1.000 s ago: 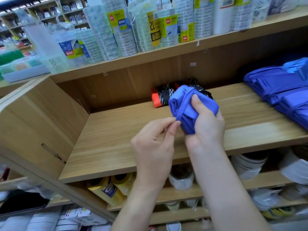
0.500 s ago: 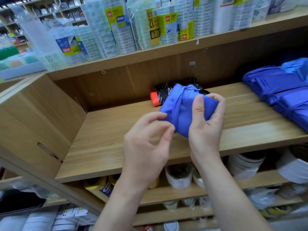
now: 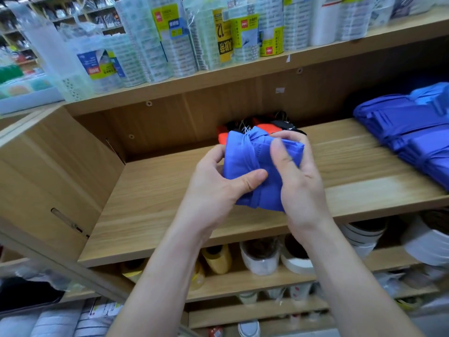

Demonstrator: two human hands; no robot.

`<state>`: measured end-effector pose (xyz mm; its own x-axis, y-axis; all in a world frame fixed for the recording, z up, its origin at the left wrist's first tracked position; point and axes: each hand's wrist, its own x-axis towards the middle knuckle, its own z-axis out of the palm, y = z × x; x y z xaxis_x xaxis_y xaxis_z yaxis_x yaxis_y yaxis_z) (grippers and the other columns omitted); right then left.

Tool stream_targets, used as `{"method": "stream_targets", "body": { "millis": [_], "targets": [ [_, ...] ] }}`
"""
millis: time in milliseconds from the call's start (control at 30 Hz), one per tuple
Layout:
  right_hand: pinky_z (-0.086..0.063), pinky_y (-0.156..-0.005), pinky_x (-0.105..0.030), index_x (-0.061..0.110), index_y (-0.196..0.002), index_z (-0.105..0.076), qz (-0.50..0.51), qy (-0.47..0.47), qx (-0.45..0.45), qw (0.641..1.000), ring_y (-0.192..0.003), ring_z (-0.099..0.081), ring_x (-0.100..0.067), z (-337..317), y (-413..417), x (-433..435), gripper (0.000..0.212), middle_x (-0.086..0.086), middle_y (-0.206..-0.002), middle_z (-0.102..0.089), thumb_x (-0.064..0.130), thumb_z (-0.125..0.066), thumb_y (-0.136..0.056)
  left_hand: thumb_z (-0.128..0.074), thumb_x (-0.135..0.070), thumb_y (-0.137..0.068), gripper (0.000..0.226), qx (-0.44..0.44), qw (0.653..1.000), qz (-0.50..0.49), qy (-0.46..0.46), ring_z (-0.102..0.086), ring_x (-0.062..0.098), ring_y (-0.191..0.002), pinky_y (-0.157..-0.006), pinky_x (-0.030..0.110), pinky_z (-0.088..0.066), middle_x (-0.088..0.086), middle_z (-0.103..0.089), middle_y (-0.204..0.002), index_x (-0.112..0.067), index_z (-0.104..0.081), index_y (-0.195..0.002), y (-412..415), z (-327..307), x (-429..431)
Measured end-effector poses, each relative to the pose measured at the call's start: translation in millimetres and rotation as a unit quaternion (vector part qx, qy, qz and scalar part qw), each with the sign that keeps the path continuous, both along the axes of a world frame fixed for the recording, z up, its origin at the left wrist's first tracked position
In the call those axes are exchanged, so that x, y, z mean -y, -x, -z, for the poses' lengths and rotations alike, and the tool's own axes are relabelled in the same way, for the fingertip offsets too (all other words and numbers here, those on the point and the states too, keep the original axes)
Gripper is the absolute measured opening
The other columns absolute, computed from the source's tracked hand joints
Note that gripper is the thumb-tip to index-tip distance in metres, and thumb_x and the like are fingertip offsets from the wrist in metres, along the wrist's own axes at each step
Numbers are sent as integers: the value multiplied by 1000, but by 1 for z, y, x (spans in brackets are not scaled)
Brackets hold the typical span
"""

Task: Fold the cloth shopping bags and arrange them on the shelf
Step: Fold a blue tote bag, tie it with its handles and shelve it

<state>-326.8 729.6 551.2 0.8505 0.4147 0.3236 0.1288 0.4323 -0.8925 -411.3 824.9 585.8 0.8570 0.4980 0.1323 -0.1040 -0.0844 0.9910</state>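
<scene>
Both hands are on the blue bag [image 3: 250,171] now, and I'm holding it just above the shelf board [image 3: 150,210], over the middle of the board's depth. It's a squat bundle with its long axis running front to back. The gathered end points at the back wall, and a strap wraps down its length. My left hand [image 3: 213,190] has a full grip on the left side, thumb pressed flat across the front face, fingers tucked behind. My right hand [image 3: 301,183] curls its grip over the upper right corner; those fingers are blurred. The bag sits between the two palms, its lower end poking out below them. Just behind it, red and black items [image 3: 267,126] lie against the back. There's bare board on the left as far as the side panel [image 3: 48,178]. On the right, the stack of folded blue bags [image 3: 413,142] lies well apart from my hands.
</scene>
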Motion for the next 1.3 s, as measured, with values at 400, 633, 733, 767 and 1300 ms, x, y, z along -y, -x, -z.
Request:
{"method": "stream_targets", "body": {
  "millis": [400,633,733,767,1300],
  "targets": [
    [-40,-68,-26,21,-77,-50,178,117,112,971,-66,-46,-2,9,-23,20,38,18,-67,-50,49,-36,-99,-76,-2,-75,41,-38,997,62,-28,-72,22,-82,-67,31,-59,9,-75,-98,-16,-64,-112,-4,-4,11],
    [-38,-78,-6,20,-116,-49,-68,230,136,961,-87,-55,-1,-8,-33,54,48,1,-104,-59,54,-22,-96,-81,-11,-52,59,-36,958,46,-280,-63,-3,-81,-77,15,-48,-15,-69,-91,-29,-66,-107,-21,-10,24],
    [-42,-93,-14,15,-126,-48,-80,239,152,956,-107,-56,-15,-9,-31,63,51,-9,-116,-59,48,-27,-93,-83,-26,-48,66,-65,934,63,-347,-66,4,-86,-83,29,-54,-15,-71,-92,-33,-67,-111,-26,-13,30],
    [-42,-99,-19,19,-128,-50,-72,233,137,960,-111,-57,-13,-10,-30,66,53,-5,-119,-60,51,-28,-92,-86,-23,-49,67,-64,935,67,-342,-66,6,-88,-84,33,-54,-13,-71,-94,-31,-68,-112,-28,-12,30],
    [-56,-69,-28,14,-114,-66,59,116,-23,991,-83,-67,-16,-24,-74,152,29,-7,-101,-72,4,-66,-87,-71,-2,-74,32,186,883,95,-421,-58,11,-101,-82,25,-49,-5,-65,-109,-15,-68,-103,-48,-1,60]
  ]
}}
